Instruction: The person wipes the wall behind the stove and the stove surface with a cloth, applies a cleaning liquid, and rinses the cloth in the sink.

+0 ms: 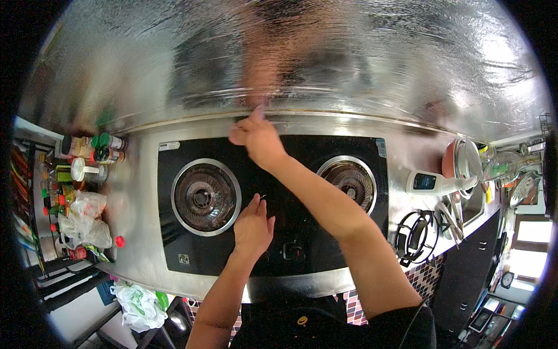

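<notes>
A black glass two-burner gas hob (285,152) is set into a steel counter. My left hand (253,229) rests over the glass just right of the left burner (205,197), fingers stretched forward and thumb apart. A tiny shiny sliver shows by its fingertips; what it is I cannot tell. Across the hob reaches my right arm, its forearm covering part of the right burner (348,183). My right hand (259,137) is at the rear strip of counter, one finger extended to the foot of the foil-like wall covering (305,78). Nothing shows in its grasp. Both burners lack pan supports.
On the right lie a black pan support (417,237), a white handheld device with a display (425,182) and a pink pot (449,159). Spice jars (109,141), a plastic bag (87,222) and a red cap (120,241) stand left. A control knob (294,251) is at the front.
</notes>
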`<state>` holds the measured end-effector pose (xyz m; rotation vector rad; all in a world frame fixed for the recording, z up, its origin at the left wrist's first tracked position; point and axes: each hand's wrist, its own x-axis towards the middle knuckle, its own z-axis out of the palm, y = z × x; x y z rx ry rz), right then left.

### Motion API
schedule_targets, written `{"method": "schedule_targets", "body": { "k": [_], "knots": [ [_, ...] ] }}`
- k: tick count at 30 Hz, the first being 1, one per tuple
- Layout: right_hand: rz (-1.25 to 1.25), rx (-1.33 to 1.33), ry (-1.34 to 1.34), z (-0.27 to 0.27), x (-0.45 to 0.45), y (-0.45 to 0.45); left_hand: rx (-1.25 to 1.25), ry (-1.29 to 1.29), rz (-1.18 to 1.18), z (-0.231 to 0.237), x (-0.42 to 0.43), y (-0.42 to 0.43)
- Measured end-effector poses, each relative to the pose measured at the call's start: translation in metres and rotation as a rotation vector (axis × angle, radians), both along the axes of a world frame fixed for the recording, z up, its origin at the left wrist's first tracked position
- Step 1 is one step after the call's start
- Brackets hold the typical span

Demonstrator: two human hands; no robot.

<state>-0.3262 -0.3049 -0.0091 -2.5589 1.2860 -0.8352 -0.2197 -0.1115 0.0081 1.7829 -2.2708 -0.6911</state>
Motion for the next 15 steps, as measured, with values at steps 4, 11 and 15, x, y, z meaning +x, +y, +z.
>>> {"method": "schedule_targets", "body": {
  "k": [4, 11, 15],
  "knots": [
    [0.211, 0.008, 0.101, -0.032, 0.015, -0.021, -0.007, -0.102, -0.056, 0.000, -0.007, 0.002],
    [0.138, 0.230, 0.062, -0.032, -0.127, -0.021, 0.044, -0.116, -0.039, 0.005, -0.007, 0.004],
    [-0.062, 0.613, -0.275, -0.018, -0.242, 0.003, 0.095, -0.084, 0.000, 0.011, -0.006, 0.002]
  ]
}}
